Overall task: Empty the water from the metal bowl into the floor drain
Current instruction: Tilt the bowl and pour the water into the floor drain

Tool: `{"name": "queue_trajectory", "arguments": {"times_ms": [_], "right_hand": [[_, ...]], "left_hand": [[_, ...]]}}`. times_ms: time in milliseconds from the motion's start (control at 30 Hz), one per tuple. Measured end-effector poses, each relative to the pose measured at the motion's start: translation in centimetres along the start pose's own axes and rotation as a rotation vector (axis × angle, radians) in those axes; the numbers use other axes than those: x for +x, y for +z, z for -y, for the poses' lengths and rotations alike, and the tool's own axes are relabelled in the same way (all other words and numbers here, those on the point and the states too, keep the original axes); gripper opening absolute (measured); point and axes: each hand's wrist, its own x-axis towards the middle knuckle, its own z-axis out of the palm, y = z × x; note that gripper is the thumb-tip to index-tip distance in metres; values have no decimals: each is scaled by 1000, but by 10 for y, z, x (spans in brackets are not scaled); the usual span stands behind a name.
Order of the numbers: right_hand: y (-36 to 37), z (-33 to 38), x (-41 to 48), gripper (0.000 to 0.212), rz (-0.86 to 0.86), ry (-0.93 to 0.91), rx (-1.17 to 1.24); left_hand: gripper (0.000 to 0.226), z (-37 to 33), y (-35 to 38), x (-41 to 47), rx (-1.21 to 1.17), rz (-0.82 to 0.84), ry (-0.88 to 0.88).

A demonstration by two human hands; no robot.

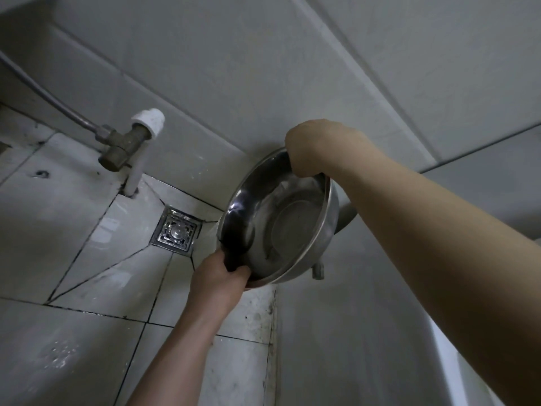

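Observation:
A shiny metal bowl [289, 227] is held in the air, tilted steeply with its open side facing me and its lower rim leaning toward the left. My left hand [218, 276] grips the bowl's near rim from below. My right hand [310, 150] grips the far rim from above. A square metal floor drain [176, 231] sits in the tiled floor just left of the bowl's lower edge. A thin film of water shows inside the bowl; the tiles around the drain look wet.
A brass valve [123, 145] with a white pipe [137, 174] and a grey hose [44, 92] stands at the wall left of the drain. A tiled wall rises behind. A white fixture [351, 332] fills the right side, with a small pipe end [317, 269] under the bowl.

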Motion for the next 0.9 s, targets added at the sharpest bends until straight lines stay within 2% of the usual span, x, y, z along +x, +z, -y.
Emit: {"name": "queue_trajectory", "arguments": {"times_ms": [200,367,533,667,767,900], "right_hand": [[-8,11,0,10,-58,-47,-19],[-10,21,0,9,-37,-59,-14],[-9,28,1,4,-8,-41,24],[-1,20,0,24,-45,-20,71],[14,6,-2,26,-52,22,132],[44,-12,-14,34,-40,83,202]], "left_hand": [[42,3,-2,5,-66,2,-19],[14,8,-1,8,-44,-8,-36],[18,15,0,9,2,-12,-29],[30,13,-3,10,55,-37,-2],[36,10,-8,9,105,-60,13],[32,9,-12,2,198,-77,69]]}}
